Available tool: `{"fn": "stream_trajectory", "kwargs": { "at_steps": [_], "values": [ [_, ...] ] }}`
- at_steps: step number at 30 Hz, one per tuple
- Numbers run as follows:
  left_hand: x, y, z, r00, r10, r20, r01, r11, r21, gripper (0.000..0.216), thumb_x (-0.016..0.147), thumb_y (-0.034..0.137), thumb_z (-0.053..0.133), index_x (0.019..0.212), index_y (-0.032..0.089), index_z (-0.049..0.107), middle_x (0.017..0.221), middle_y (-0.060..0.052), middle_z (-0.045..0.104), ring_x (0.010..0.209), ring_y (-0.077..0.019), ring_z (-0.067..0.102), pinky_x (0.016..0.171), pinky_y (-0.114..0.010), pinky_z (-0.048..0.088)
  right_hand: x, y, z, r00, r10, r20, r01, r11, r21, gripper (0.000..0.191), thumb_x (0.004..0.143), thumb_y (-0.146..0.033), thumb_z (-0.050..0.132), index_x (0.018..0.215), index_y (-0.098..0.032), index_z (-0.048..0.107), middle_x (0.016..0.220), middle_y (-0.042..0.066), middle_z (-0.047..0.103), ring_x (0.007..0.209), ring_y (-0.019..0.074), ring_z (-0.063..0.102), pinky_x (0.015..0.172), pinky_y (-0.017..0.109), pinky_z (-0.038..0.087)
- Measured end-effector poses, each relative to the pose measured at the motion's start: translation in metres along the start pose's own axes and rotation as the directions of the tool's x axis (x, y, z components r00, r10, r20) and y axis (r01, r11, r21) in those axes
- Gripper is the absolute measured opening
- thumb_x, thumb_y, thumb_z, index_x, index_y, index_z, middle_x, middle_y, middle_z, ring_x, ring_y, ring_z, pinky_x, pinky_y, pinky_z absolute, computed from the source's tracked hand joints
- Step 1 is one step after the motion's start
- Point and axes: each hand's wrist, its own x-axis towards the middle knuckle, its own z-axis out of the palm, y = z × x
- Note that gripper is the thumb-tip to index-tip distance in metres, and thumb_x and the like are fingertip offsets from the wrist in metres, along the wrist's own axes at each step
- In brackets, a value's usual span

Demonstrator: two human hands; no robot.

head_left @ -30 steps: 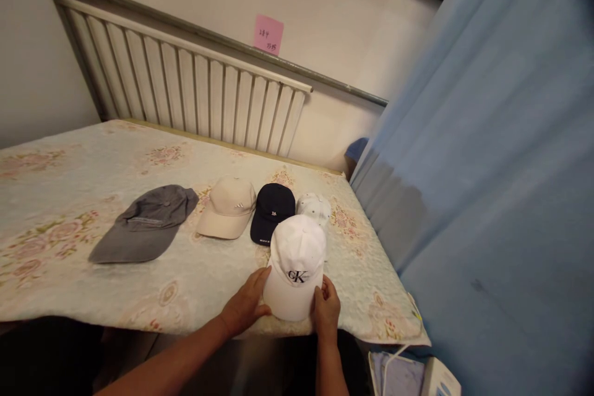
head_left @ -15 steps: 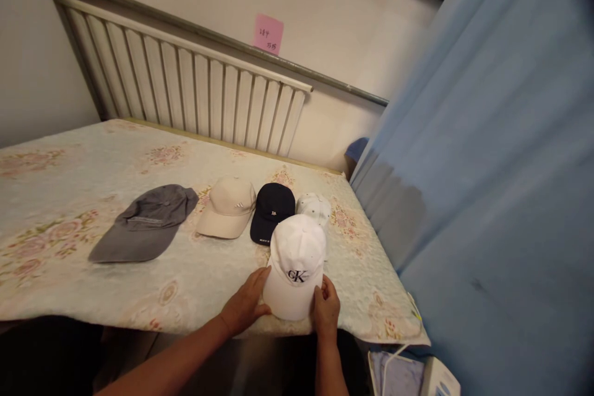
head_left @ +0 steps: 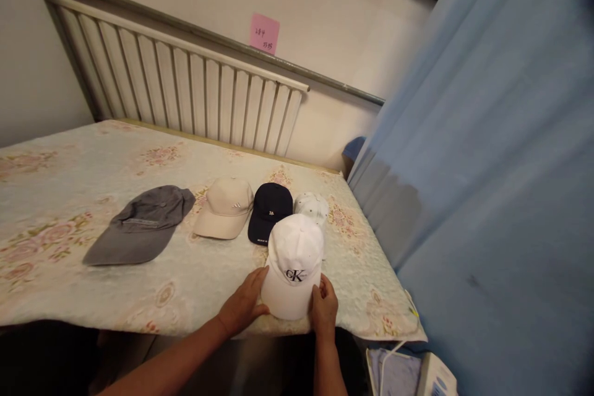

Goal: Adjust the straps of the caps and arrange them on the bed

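White cap (head_left: 297, 241) held at bed's (head_left: 111, 297) near edge, before dotted cap (head_left: 312, 205). Brim pinched by right hand (head_left: 325, 308); left edge met by left hand (head_left: 242, 304), thumb spread, pinch can't be told. Two-sided, likely for steadiness.

The front white cap (head_left: 294, 260) reads "CK"; the pink note (head_left: 264, 33) bears unclear handwriting.
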Motion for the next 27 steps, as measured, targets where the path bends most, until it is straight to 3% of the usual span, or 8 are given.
{"fn": "stream_trajectory", "kwargs": {
  "at_steps": [12,27],
  "values": [
    [-0.0011,-0.0039,0.0036,0.999,0.006,-0.035,-0.006,1.0,-0.002,0.088,0.071,0.013,0.064,0.146,0.022,0.019,0.145,-0.016,0.036,0.136,-0.0315,0.031,0.112,-0.054,0.028,-0.0013,-0.0042,-0.0007,1.0,-0.01,0.001,0.01,1.0,-0.004,0.05,0.068,-0.032,0.053,0.113,-0.01,0.063,0.104,0.014,0.07,0.095,0.0268,0.065,0.085,0.035,0.049],
    [-0.0008,-0.0033,0.0026,1.0,0.022,-0.021,-0.022,1.0,0.005,0.089,0.076,0.017,0.063,0.147,0.026,0.011,0.145,-0.017,0.033,0.136,-0.0316,0.03,0.112,-0.056,0.027,-0.0009,-0.0016,-0.0002,1.0,-0.015,-0.006,0.015,1.0,0.008,0.053,0.067,-0.033,0.054,0.114,-0.009,0.063,0.1,0.013,0.072,0.092,0.0264,0.066,0.08,0.035,0.051]
  ]
}}
